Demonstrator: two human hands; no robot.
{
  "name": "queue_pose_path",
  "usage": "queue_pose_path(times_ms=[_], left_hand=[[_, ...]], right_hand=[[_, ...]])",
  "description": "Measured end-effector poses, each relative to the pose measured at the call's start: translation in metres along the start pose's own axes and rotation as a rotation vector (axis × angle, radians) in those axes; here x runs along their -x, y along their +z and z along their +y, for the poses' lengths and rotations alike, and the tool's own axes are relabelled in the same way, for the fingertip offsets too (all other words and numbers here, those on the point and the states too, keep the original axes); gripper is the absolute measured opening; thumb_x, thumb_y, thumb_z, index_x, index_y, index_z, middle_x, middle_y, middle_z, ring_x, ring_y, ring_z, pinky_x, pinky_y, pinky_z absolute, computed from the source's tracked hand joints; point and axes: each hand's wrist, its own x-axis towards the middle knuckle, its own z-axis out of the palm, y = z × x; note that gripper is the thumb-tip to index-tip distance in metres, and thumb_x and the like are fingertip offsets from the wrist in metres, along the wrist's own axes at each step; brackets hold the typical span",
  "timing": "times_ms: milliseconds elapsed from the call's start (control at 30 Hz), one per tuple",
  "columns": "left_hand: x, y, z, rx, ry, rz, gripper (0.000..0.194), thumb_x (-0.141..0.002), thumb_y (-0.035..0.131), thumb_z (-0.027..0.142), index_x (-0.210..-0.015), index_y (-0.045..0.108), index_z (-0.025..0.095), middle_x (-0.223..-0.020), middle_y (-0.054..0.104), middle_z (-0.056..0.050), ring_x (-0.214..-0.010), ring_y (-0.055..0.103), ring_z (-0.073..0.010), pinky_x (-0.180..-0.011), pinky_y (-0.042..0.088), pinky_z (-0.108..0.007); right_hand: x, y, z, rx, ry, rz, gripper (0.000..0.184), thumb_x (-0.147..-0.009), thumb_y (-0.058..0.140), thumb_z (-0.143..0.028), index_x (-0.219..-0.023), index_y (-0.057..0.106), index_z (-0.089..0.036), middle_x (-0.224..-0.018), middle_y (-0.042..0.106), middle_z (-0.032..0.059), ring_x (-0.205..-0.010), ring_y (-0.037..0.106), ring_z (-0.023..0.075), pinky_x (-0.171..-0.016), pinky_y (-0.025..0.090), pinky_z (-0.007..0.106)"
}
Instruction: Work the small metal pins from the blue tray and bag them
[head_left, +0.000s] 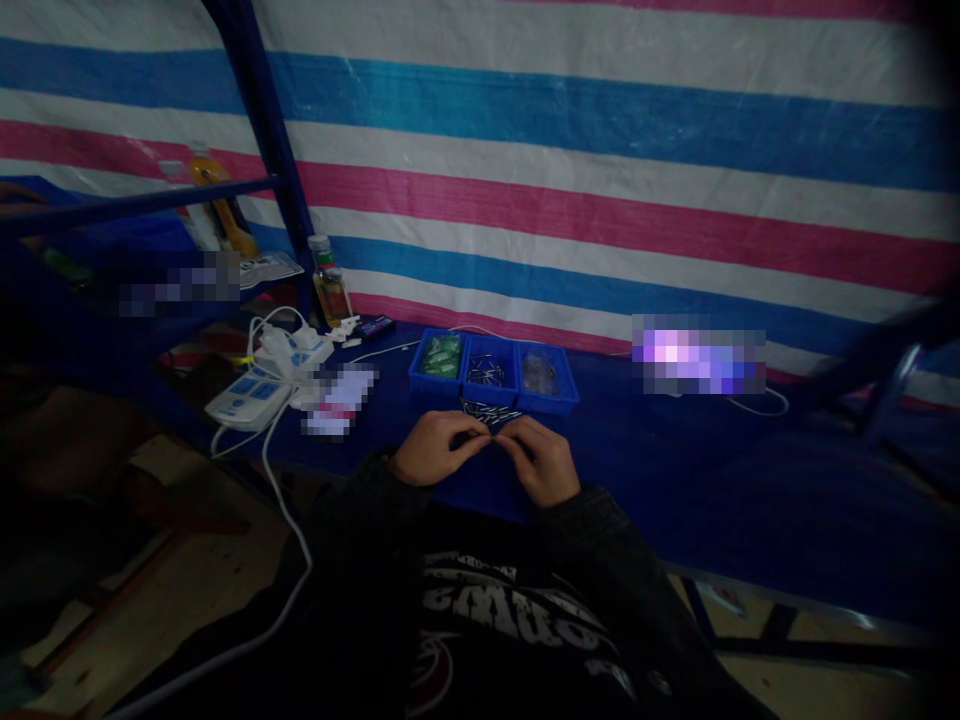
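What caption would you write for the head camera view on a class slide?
Left hand and right hand meet by metal pins before a blue three-part tray.

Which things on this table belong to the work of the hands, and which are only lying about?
Belong to the work:
left hand, right hand, small metal pieces, blue three-compartment tray

Probably just lying about:
white power strip, small bottle, white cable

left hand (437, 449): lower centre of frame, curled, knuckles up | right hand (539, 461): just right of it, curled, knuckles up | fingers (469, 428): bent inward, tips close together mid-frame | forearms (364, 510): dark-sleeved, angling inward from lower frame
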Motion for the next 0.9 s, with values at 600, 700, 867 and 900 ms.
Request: queue_pose_path(times_ms=[600,700,867,900], left_hand=[[-0.0007,0.0008,-0.0012,-0.028,-0.053,0.068,0.015,-0.094,0.063,0.027,-0.091,0.074,0.017,-0.079,0.075,-0.002,-0.064,0.061,-0.0118,-0.063,0.045,-0.022],[-0.0007,0.0000,-0.0008,-0.022,-0.057,0.073,0.015,-0.095,0.062,0.027,-0.091,0.074,0.017,-0.078,0.074,-0.001,-0.063,0.060,-0.0115,-0.063,0.044,-0.022],[-0.0006,-0.0005,-0.0018,-0.022,-0.051,0.046,0.015,-0.095,0.062,0.025,-0.091,0.074,0.016,-0.079,0.074,-0.001,-0.064,0.060,-0.0111,-0.064,0.044,-0.022],[-0.0006,-0.0005,-0.0020,-0.021,-0.045,0.033,0.015,-0.094,0.062,0.024,-0.091,0.073,0.016,-0.080,0.074,-0.002,-0.064,0.060,-0.0112,-0.065,0.044,-0.022]], right_hand=[[-0.0003,-0.0012,-0.0021,-0.006,0.026,0.150,0.014,-0.097,0.054,-0.020,-0.095,0.067,-0.023,-0.097,0.067,0.0061,-0.088,0.066,0.0199,-0.081,0.055,0.034],[0.0005,-0.0008,-0.0008,-0.020,0.049,0.168,0.013,-0.097,0.055,-0.020,-0.094,0.067,-0.023,-0.096,0.066,0.0061,-0.087,0.066,0.0198,-0.080,0.055,0.034],[0.0005,0.0001,0.0007,-0.037,0.029,0.134,0.012,-0.097,0.056,-0.021,-0.093,0.067,-0.023,-0.093,0.067,0.0056,-0.085,0.066,0.0197,-0.078,0.055,0.033],[0.0003,0.0001,0.0006,-0.040,0.020,0.121,0.012,-0.097,0.056,-0.021,-0.093,0.067,-0.022,-0.092,0.068,0.0054,-0.085,0.066,0.0196,-0.077,0.054,0.032]])
